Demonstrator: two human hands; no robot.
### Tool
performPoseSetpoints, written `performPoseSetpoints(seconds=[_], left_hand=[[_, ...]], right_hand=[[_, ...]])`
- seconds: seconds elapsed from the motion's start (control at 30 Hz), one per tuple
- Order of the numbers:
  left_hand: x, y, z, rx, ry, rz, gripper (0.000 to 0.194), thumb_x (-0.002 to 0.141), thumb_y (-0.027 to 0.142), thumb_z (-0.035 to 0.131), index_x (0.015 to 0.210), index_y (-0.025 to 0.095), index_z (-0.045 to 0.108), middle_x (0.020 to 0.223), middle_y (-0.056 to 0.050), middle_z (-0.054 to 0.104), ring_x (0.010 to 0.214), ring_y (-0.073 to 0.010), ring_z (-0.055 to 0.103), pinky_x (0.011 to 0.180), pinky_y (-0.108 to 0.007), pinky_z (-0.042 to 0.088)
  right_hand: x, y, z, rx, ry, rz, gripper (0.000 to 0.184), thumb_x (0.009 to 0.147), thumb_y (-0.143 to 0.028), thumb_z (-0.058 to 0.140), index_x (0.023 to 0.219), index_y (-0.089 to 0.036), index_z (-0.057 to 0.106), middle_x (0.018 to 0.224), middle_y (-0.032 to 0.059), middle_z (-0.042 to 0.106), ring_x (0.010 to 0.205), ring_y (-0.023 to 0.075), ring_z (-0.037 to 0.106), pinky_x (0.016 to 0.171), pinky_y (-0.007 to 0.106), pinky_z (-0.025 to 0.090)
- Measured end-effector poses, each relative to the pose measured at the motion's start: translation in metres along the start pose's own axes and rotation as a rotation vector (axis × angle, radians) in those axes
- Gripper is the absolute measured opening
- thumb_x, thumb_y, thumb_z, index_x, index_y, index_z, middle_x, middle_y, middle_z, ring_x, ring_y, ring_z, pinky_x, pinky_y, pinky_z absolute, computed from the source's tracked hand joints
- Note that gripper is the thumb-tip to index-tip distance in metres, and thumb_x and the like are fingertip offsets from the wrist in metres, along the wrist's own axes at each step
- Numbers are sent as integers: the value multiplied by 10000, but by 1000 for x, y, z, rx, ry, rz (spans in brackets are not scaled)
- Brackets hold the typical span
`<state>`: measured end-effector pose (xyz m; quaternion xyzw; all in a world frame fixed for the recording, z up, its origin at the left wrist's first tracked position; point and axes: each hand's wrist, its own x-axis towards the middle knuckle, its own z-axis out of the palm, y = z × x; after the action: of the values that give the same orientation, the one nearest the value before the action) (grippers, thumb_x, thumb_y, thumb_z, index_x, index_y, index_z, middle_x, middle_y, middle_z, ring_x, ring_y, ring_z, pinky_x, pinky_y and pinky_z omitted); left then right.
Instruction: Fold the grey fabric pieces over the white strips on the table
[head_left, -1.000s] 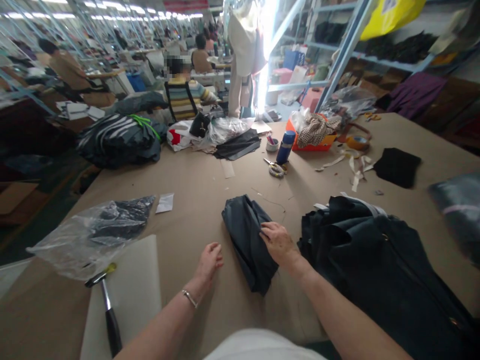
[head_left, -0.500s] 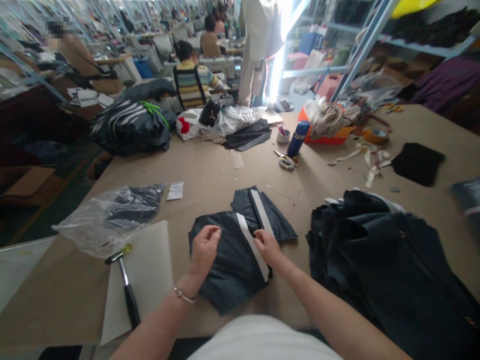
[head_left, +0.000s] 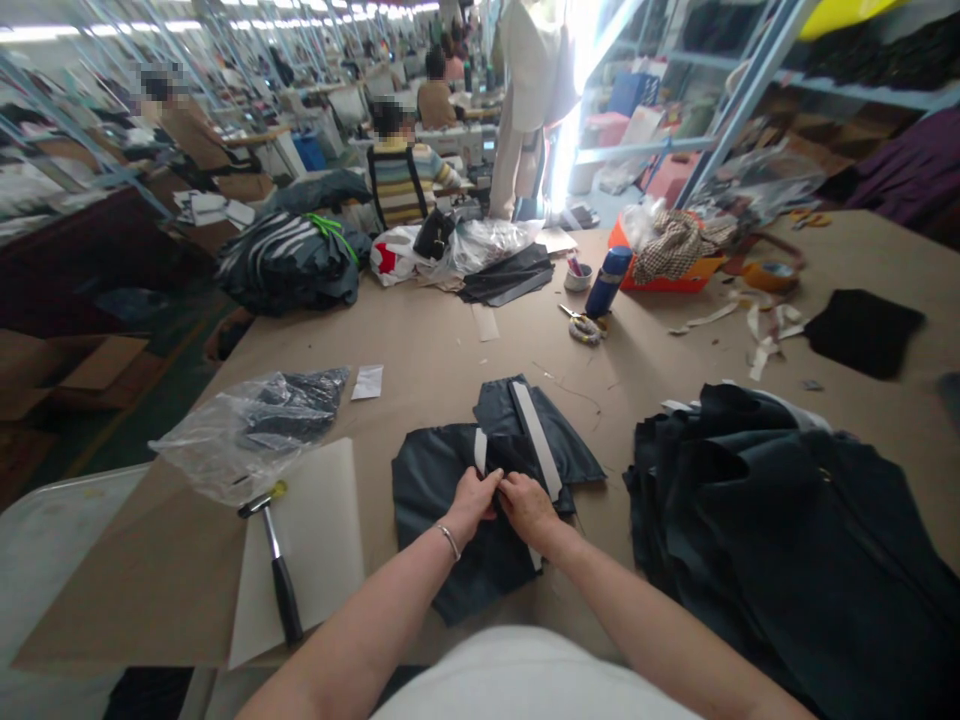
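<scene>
On the brown worktable (head_left: 420,350), a person's left hand (head_left: 471,498) and right hand (head_left: 526,505) meet over a dark fabric piece (head_left: 450,520) with white strips, fingers curled closed, apparently pinching a fold. Just right lies a stack of dark fabric (head_left: 765,520); to the left, a hammer (head_left: 276,560) rests on a white board (head_left: 319,540).

Broad brown worktop (head_left: 420,350), bearing dark cut fabric (head_left: 450,490), a heaped dark garment stack (head_left: 787,520), white board (head_left: 322,530) with hammer (head_left: 277,570), plastic bag (head_left: 247,430), blue bottle (head_left: 604,282), orange tray (head_left: 667,280).
</scene>
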<state>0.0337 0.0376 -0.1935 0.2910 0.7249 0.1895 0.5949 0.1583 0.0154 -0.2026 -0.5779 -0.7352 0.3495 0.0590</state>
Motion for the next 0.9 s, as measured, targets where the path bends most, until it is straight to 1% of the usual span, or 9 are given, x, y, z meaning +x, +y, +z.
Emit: performPoseSetpoints(seconds=[0.13,0.27,0.33,0.43,0.57,0.67,0.73,0.83,0.9], left_hand=[[-10,0,-4,-157,2,-9,180,878,312,521,908,135,525,782,-55,569,651,-146,586,525,-250,520],[-30,7,-12,-267,-37,2,246,909,382,490,961,149,552,783,-45,585,661,-137,583,536,-238,516],[-42,14,-18,-302,-46,10,287,909,419,496,974,150,569,798,-47,601,649,-132,576,521,-227,498],[-59,24,-28,-324,-70,40,353,906,475,499,989,145,593,794,-46,614,632,-124,567,501,-208,471],[-74,31,-38,-354,-161,98,406,872,518,542,1005,137,588,781,-41,604,613,-127,573,530,-253,526],[-82,35,-42,-393,-214,133,415,860,515,562,1028,135,577,753,-31,589,584,-122,565,512,-252,529],[-87,38,-43,-420,-184,132,390,859,489,573,1027,137,575,752,-28,590,581,-120,562,496,-238,519],[-94,42,-41,-452,-129,128,369,841,467,605,977,124,597,781,-45,612,603,-115,561,476,-204,487],[-100,43,-39,-462,-152,145,426,803,506,643,960,111,620,792,-59,628,611,-115,560,482,-197,475]], right_hand=[[-4,-6,8,175,70,-7,257,919,-260,482,1099,-191,652,1022,77,612,936,190,582,856,308,455],[-4,0,7,351,194,50,420,884,-276,526,1271,-113,525,1197,128,560,1074,199,555,963,334,455],[-5,0,4,435,182,5,513,828,-287,596,1303,-119,502,1199,118,571,1050,192,566,947,333,476],[-8,-7,-2,570,162,-39,535,782,-291,616,1289,-141,530,1139,98,608,967,189,584,893,346,500],[-11,-19,-14,713,148,7,457,833,-343,534,1246,-147,564,1091,97,632,964,203,591,921,377,481],[-17,-28,-33,668,207,-79,456,863,-303,475,1294,-159,521,1124,104,603,974,195,581,909,369,488],[-23,-36,-45,567,261,-166,487,859,-281,496,1336,-183,483,1218,112,544,1055,201,554,940,369,477],[-33,-46,-55,475,190,-255,542,836,-293,579,1357,-193,468,1315,111,499,1193,226,498,1041,386,415],[-37,-49,-55,527,144,-240,500,836,-297,588,1313,-170,509,1276,106,550,1182,231,511,1052,387,400]])
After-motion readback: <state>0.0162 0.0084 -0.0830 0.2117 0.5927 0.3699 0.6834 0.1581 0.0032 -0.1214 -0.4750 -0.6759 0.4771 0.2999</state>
